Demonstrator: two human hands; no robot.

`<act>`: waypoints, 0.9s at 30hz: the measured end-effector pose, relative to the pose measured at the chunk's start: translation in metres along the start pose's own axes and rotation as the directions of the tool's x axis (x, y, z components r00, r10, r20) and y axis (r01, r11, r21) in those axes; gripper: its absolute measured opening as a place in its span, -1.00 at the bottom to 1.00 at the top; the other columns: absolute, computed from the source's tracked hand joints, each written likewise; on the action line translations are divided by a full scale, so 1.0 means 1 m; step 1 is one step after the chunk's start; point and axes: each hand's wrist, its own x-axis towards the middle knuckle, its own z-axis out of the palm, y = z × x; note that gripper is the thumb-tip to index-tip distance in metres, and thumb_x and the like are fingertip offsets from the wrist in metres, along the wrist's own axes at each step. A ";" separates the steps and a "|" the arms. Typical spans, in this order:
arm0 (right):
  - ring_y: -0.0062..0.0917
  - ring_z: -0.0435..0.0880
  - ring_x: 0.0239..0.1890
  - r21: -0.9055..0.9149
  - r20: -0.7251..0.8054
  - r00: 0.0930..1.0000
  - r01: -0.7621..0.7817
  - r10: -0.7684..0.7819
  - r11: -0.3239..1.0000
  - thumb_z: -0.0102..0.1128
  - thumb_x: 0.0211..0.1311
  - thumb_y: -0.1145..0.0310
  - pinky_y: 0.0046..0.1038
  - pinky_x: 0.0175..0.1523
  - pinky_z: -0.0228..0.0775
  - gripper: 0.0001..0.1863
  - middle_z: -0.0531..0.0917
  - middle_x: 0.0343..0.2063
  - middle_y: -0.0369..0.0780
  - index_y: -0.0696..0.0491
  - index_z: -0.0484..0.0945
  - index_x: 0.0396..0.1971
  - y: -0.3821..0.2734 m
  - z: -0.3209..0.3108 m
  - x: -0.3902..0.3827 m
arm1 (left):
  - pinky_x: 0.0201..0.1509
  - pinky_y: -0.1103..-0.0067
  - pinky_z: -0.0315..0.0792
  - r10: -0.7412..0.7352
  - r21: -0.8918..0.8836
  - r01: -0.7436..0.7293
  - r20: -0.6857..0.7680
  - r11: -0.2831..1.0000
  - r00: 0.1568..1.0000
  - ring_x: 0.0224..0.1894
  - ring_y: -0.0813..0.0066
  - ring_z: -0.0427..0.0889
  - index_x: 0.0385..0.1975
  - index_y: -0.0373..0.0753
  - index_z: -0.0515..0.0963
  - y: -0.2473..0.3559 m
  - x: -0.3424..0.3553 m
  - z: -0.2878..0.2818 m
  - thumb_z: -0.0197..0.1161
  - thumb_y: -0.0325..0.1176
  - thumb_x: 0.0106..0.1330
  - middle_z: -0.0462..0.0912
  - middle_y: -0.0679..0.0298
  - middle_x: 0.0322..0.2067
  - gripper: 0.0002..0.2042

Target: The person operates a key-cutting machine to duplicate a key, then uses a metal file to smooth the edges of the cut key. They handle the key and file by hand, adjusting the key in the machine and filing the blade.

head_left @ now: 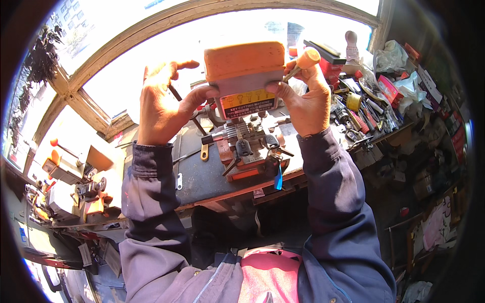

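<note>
A key duplicating machine [244, 63] with an orange top and grey body stands before me on the bench. My left hand [166, 103] is at its left side, thumb tip against the housing and index finger stretched out. A dark rod [194, 119] runs behind this hand. At the right side, my right hand [310, 96] has its thumb against the housing and its fingers around a short rod with a rounded orange-tan knob [308, 58]. I cannot tell whether that rod joins the machine. Below the housing, black-headed keys [243, 147] sit by the metal clamps, and a blue tag [278, 178] hangs down.
The bench top [194, 171] holds a flat tool with a yellow holed end [204, 152] and a small silver piece [179, 181]. Loose tools and a yellow roll [353, 101] crowd the right side. Another machine [91, 189] stands left. A wooden-framed window [116, 38] lies behind.
</note>
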 end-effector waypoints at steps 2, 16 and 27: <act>-0.53 0.66 -0.10 0.008 -0.010 1.000 -0.003 0.003 1.000 0.66 0.00 0.48 -0.43 0.04 0.57 -0.39 0.66 -0.21 -0.28 0.15 0.51 0.05 0.000 0.001 0.000 | 0.05 0.31 0.41 -0.004 0.004 0.004 0.002 1.000 1.000 -0.15 0.24 0.46 -0.09 -0.25 0.70 0.000 0.000 0.000 0.54 0.27 0.03 0.65 0.16 -0.26 -0.32; -0.53 0.66 -0.12 -0.022 -0.015 1.000 -0.003 0.002 1.000 0.67 -0.03 0.48 -0.42 0.03 0.57 -0.37 0.67 -0.23 -0.28 0.12 0.51 0.07 0.002 0.000 0.000 | 0.01 0.31 0.43 -0.028 -0.009 0.028 -0.005 1.000 1.000 -0.15 0.27 0.46 -0.11 -0.26 0.71 0.000 -0.001 0.001 0.53 0.32 0.02 0.63 0.18 -0.28 -0.29; -0.52 0.67 -0.11 -0.035 -0.016 1.000 -0.003 0.003 0.999 0.67 -0.03 0.48 -0.42 0.04 0.58 -0.35 0.69 -0.22 -0.26 0.12 0.51 0.09 0.002 0.000 0.000 | 0.03 0.31 0.43 -0.046 -0.015 0.046 -0.010 0.999 0.999 -0.14 0.26 0.47 -0.12 -0.26 0.70 0.002 -0.001 0.000 0.52 0.35 0.01 0.65 0.17 -0.27 -0.27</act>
